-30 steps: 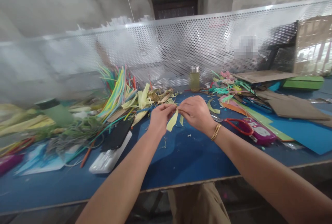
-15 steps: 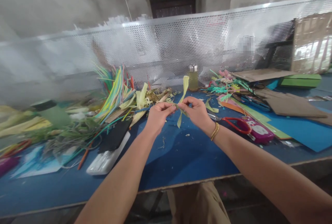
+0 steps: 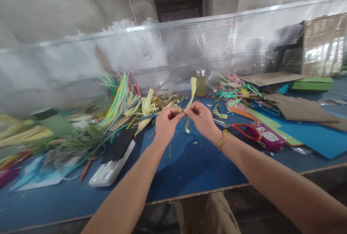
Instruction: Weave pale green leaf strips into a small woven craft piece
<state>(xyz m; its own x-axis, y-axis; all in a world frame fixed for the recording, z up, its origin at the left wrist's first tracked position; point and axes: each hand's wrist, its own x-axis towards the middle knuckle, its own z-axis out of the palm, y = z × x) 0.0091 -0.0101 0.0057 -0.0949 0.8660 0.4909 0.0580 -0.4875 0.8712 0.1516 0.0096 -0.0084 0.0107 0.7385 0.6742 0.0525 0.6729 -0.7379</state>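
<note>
Above the middle of the blue table, my left hand [image 3: 169, 118] and my right hand [image 3: 200, 117] meet at the fingertips. Both pinch a pale yellow-green strip of dried husk or leaf [image 3: 192, 91]. Its upper end stands up above the fingers, and its lower end hangs below them. The part between the fingertips is hidden. A gold bracelet [image 3: 222, 140] circles my right wrist. Right of that hand lie red-handled scissors [image 3: 245, 130], next to a purple case [image 3: 271, 137]. A loose pale green piece [image 3: 219, 112] rests behind the right hand.
Left are a bundle of coloured pipe cleaners [image 3: 119, 98], a heap of pale husks [image 3: 148, 103], a black phone [image 3: 119, 144] and a white box [image 3: 112, 169]. A bottle [image 3: 200, 84] stands behind the hands. Cardboard [image 3: 303, 107] and blue paper [image 3: 306, 133] lie right. A perforated metal screen [image 3: 179, 50] runs behind.
The hands stay together with the strip between them. My left hand has turned slightly, its fingers more curled. The whole view has shifted a little.
</note>
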